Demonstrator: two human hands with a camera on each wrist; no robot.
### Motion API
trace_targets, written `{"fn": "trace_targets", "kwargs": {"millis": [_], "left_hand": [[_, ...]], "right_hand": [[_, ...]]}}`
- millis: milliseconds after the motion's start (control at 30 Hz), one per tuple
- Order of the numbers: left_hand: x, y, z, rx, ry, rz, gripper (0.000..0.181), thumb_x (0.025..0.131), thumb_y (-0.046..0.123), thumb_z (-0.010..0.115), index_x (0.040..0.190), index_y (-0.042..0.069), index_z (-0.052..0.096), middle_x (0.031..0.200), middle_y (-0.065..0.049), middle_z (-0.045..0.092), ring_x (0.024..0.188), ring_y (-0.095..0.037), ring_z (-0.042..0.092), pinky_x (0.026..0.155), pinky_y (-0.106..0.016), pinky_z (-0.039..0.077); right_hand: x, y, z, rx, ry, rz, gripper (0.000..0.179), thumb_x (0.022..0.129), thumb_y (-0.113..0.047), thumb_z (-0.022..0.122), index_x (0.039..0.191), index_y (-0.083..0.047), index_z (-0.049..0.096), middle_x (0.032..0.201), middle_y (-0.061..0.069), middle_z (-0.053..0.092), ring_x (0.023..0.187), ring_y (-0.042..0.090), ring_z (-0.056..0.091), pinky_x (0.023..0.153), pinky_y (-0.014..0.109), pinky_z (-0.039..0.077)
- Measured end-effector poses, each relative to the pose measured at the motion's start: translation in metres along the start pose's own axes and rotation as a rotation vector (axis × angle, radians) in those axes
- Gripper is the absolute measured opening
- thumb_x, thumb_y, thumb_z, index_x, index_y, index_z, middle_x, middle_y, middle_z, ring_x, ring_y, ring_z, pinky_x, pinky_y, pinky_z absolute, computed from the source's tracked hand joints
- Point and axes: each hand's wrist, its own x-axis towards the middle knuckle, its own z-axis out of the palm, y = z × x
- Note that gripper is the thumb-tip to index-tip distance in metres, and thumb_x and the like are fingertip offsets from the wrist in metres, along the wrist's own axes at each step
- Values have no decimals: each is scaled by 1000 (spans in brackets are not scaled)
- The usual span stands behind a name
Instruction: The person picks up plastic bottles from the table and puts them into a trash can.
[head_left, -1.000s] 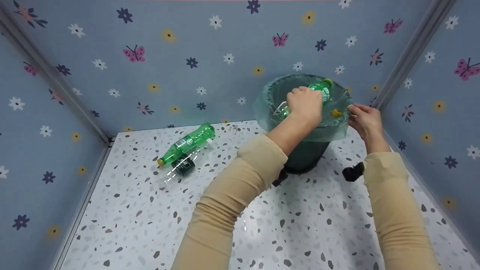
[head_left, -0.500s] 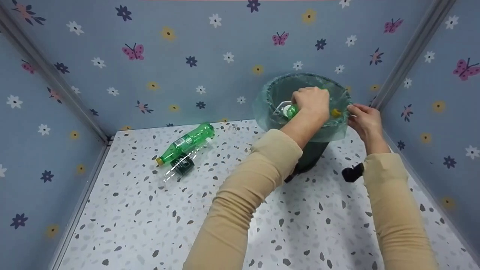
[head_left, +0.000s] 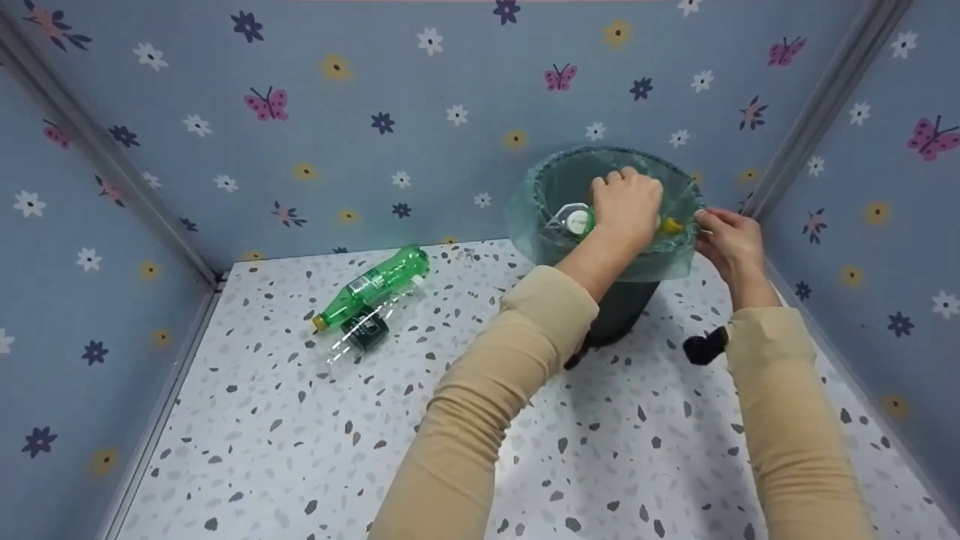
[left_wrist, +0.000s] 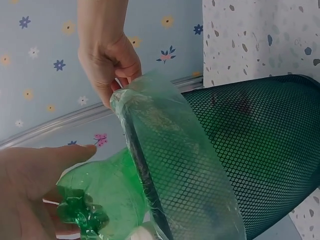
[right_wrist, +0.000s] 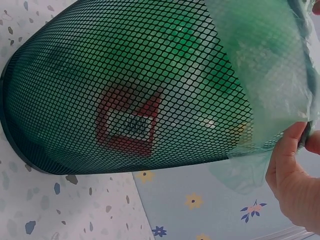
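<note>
A mesh waste bin (head_left: 619, 319) wears a green translucent liner bag (head_left: 660, 266) folded over its rim. My left hand (head_left: 628, 206) is down in the mouth of the bin. In the left wrist view, thumb and fingers of the left hand (left_wrist: 30, 185) grip a green plastic bottle (left_wrist: 112, 182) by its base end, with its other end past the rim. At the bin's right side my right hand (head_left: 731, 240) pinches the rim and the liner between thumb and fingers. Beside the left hand a white cap (head_left: 577, 222) shows inside the bin, as does a yellow cap (head_left: 673, 226).
On the speckled floor (head_left: 300, 450) at left lie a green bottle (head_left: 382, 285) with a yellow cap and a clear bottle (head_left: 366, 330) with a dark label. Patterned walls (head_left: 420, 97) stand close behind and beside the bin. A red-and-white package (right_wrist: 131, 122) shows through the mesh.
My left hand has moved right and lower into the bin with the green bottle, whose yellow cap has gone from sight. The right hand keeps its place at the rim.
</note>
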Motion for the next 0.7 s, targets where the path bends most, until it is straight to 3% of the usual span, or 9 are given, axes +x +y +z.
{"fn": "trace_targets", "kwargs": {"millis": [133, 367, 467, 700], "left_hand": [[-6, -5, 0, -24, 74, 31, 44, 86, 48, 48, 117, 17, 55, 106, 0, 52, 99, -16, 49, 83, -31, 40], [-18, -21, 0, -114, 103, 40, 53, 85, 53, 44, 122, 15, 50, 112, 0, 50, 102, -14, 48, 86, -29, 40], [-24, -29, 2, -155, 166, 46, 54, 85, 52, 45, 121, 13, 52, 113, -1, 52, 101, -14, 50, 85, -28, 41], [-42, -50, 5, -264, 311, 51, 46, 87, 44, 51, 117, 10, 54, 113, -2, 55, 100, -13, 52, 83, -26, 43]], "right_hand": [[0, 0, 0, -6, -12, 0, 56, 88, -21, 53, 136, -1, 32, 99, 2, 46, 74, 8, 52, 60, 15, 46], [-1, -1, 1, 24, -10, 3, 53, 89, -18, 51, 135, 0, 32, 100, 3, 45, 77, 10, 52, 60, 16, 47], [-2, -2, 0, 46, -6, 15, 51, 89, -17, 52, 134, -1, 34, 100, 3, 45, 78, 11, 51, 61, 17, 47], [-3, -2, -1, 73, -16, 0, 29, 87, -16, 55, 113, -5, 49, 98, 5, 45, 75, 11, 51, 61, 17, 47]]}}
